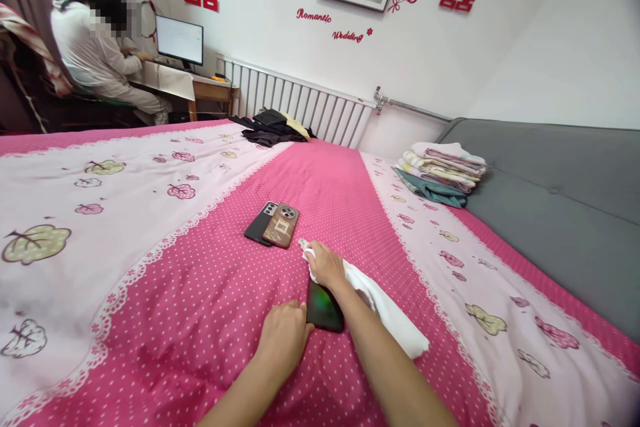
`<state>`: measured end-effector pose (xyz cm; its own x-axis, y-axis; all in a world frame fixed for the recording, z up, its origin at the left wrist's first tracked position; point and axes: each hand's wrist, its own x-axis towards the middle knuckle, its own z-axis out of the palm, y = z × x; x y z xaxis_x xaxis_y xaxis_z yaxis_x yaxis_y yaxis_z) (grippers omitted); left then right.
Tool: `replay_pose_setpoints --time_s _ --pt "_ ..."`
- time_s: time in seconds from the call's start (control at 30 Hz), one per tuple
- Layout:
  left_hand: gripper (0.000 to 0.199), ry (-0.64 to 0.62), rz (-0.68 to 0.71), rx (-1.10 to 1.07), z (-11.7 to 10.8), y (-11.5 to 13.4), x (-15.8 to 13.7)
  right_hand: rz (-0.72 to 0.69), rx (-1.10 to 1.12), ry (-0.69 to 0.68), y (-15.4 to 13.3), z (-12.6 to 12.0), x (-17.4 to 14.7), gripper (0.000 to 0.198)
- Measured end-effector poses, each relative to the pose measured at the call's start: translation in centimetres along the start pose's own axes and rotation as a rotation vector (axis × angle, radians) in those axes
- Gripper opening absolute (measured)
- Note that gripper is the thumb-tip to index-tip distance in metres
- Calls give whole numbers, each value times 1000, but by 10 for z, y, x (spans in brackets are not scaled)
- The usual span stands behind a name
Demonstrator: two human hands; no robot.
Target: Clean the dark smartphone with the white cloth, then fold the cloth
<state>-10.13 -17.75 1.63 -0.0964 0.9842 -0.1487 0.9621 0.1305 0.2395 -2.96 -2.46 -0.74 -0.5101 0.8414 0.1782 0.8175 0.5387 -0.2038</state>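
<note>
A dark phone with a green sheen lies on the pink dotted bedspread. Along its lower left edge, my left hand is closed, gripping that side; some of its fingertips are hidden. My right hand is closed on a white cloth and presses it at the phone's far end, partly covering it. The rest of the cloth trails to the right under my right forearm. Just beyond my hands lie a brown-backed phone and a black phone, the brown one overlapping the black.
Folded clothes are stacked by the grey headboard. Dark garments lie at the bed's far edge, near a white radiator. At the left, another person sits by a desk with a monitor.
</note>
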Motion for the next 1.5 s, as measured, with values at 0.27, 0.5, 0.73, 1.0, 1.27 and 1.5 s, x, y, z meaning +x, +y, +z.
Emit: replay_pose_setpoints --time_s 0.27,0.5,0.73,1.0,1.27,1.5 --pt "24 8 5 5 1 -2 1 91 1 42 11 5 5 27" --pt "24 16 4 1 2 -4 0 199 2 60 17 4 2 30" --pt "25 34 19 -7 1 -3 -1 310 7 72 19 1 -10 29" --pt "24 62 32 -2 2 -4 -1 366 21 71 17 -4 -32 26" --pt "24 86 45 2 4 -7 -1 374 23 69 7 -9 -57 25" --pt "24 105 75 2 4 -9 -1 356 3 51 -7 -15 -86 26"
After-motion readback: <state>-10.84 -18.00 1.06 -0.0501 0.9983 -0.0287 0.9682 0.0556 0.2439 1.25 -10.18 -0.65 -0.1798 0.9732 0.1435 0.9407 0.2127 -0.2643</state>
